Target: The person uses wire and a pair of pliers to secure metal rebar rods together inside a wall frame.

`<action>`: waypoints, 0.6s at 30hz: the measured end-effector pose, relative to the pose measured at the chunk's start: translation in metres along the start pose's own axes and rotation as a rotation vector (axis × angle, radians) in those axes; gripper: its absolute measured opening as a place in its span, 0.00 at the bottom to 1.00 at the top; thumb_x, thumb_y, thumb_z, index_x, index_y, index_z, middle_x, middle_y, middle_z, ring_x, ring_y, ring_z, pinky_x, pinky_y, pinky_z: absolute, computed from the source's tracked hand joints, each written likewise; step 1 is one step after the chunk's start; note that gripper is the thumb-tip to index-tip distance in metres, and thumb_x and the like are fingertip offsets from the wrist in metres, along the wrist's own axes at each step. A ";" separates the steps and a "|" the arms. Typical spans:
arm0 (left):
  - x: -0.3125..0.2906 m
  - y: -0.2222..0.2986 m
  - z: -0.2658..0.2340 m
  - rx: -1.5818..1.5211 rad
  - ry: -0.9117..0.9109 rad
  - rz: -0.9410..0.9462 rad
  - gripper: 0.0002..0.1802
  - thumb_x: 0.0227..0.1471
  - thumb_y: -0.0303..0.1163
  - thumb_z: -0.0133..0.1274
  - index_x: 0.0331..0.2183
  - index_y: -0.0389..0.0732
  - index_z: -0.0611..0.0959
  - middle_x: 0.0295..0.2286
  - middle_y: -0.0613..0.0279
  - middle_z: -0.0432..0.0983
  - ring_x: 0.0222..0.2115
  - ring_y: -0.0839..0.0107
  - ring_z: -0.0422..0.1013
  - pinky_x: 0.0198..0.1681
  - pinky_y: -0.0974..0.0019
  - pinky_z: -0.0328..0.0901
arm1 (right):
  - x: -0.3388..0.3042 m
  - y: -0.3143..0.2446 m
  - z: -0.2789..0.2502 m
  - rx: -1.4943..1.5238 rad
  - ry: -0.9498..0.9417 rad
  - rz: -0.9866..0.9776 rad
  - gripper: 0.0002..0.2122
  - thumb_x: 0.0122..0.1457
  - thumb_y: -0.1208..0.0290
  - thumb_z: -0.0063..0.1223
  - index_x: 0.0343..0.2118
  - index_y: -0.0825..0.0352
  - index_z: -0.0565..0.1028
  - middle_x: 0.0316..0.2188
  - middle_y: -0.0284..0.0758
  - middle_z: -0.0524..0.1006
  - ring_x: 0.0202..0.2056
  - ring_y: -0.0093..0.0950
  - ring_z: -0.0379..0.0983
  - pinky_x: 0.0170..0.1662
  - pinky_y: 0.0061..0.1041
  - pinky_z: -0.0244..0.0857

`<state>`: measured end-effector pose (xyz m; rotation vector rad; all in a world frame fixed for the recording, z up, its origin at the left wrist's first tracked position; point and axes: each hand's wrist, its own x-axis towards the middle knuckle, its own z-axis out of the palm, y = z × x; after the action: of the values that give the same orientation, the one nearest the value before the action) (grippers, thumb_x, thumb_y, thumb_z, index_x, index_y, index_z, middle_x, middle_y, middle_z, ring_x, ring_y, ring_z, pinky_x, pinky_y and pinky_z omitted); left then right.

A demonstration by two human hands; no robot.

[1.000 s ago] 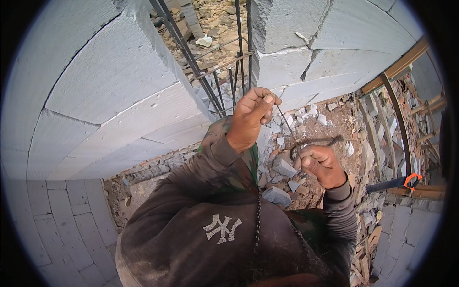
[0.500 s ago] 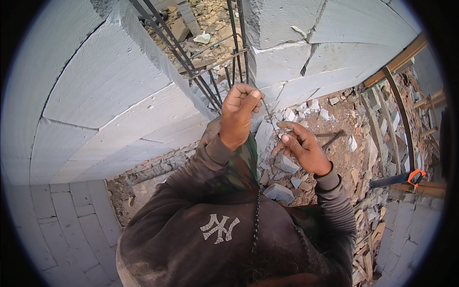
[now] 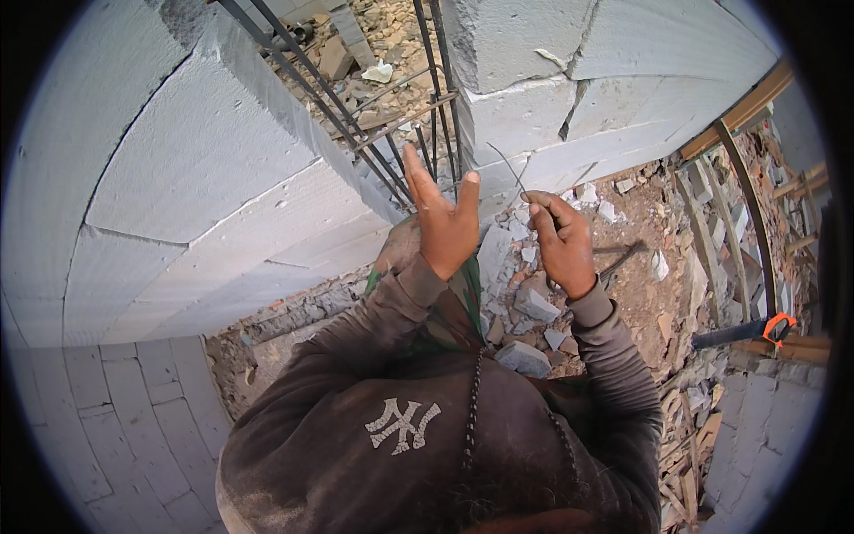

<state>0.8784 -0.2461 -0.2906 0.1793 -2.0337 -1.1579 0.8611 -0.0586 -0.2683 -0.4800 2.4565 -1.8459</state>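
Observation:
A thin, slightly curved wire is pinched between the thumb and forefinger of my right hand, its free end pointing up and left. My left hand is raised with fingers stretched and thumb apart, and I see nothing held in it. Just beyond its fingertips stands a cage of dark steel rebar, in the gap between two walls of pale blocks. A thin crosspiece spans the upright bars.
The left block wall and right block wall flank the rebar. Broken block pieces litter the ground below my hands. A saw with an orange handle lies at the right, near wooden boards and scattered debris.
My left hand has let go of the wire and opened, tilting toward the rebar. The right hand has risen slightly and keeps the wire, which now points up and left.

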 end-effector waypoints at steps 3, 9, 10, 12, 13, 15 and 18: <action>0.013 -0.013 0.008 -0.093 0.031 -0.007 0.38 0.64 0.36 0.52 0.64 0.23 0.58 0.61 0.32 0.59 0.63 0.42 0.57 0.66 0.49 0.52 | 0.006 -0.004 0.007 -0.004 0.024 -0.118 0.09 0.67 0.76 0.51 0.46 0.72 0.80 0.31 0.38 0.80 0.30 0.20 0.73 0.35 0.23 0.69; 0.019 -0.020 0.003 -0.294 -0.071 -0.086 0.23 0.67 0.32 0.48 0.56 0.24 0.74 0.52 0.42 0.73 0.53 0.54 0.71 0.58 0.58 0.63 | 0.030 -0.008 0.017 -0.252 0.118 -0.401 0.10 0.65 0.77 0.52 0.46 0.72 0.80 0.37 0.45 0.82 0.34 0.37 0.80 0.40 0.32 0.73; 0.019 -0.020 0.003 -0.284 -0.065 -0.082 0.22 0.67 0.32 0.48 0.55 0.25 0.75 0.51 0.43 0.73 0.52 0.57 0.71 0.57 0.59 0.63 | 0.032 -0.009 0.017 -0.305 0.134 -0.471 0.10 0.66 0.77 0.52 0.46 0.71 0.80 0.38 0.45 0.83 0.34 0.36 0.81 0.40 0.31 0.73; 0.022 -0.021 0.003 -0.268 -0.062 -0.040 0.20 0.68 0.33 0.48 0.53 0.27 0.78 0.50 0.46 0.75 0.50 0.61 0.73 0.55 0.62 0.65 | 0.035 -0.012 0.019 -0.342 0.124 -0.458 0.09 0.64 0.78 0.52 0.45 0.71 0.81 0.38 0.47 0.82 0.37 0.43 0.80 0.42 0.34 0.73; 0.024 -0.022 0.005 -0.327 -0.052 -0.086 0.20 0.68 0.33 0.48 0.52 0.27 0.79 0.49 0.46 0.75 0.50 0.62 0.73 0.54 0.62 0.65 | 0.035 -0.014 0.020 -0.361 0.123 -0.451 0.09 0.64 0.78 0.53 0.44 0.71 0.81 0.39 0.48 0.82 0.39 0.47 0.80 0.43 0.36 0.74; 0.029 -0.024 0.009 -0.454 -0.023 -0.163 0.20 0.68 0.35 0.49 0.50 0.28 0.81 0.47 0.48 0.77 0.48 0.65 0.74 0.53 0.63 0.66 | 0.033 -0.020 0.022 -0.429 0.132 -0.449 0.09 0.62 0.79 0.53 0.44 0.70 0.81 0.38 0.49 0.81 0.37 0.47 0.80 0.42 0.36 0.74; 0.031 -0.026 0.013 -0.506 0.008 -0.259 0.19 0.68 0.36 0.51 0.47 0.28 0.83 0.43 0.53 0.80 0.44 0.71 0.74 0.49 0.66 0.67 | 0.026 -0.029 0.026 -0.509 0.164 -0.444 0.11 0.60 0.79 0.54 0.45 0.69 0.80 0.35 0.47 0.80 0.35 0.47 0.79 0.39 0.39 0.73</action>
<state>0.8418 -0.2665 -0.2981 0.1959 -1.6775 -1.7893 0.8484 -0.0963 -0.2447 -1.0002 3.1447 -1.3810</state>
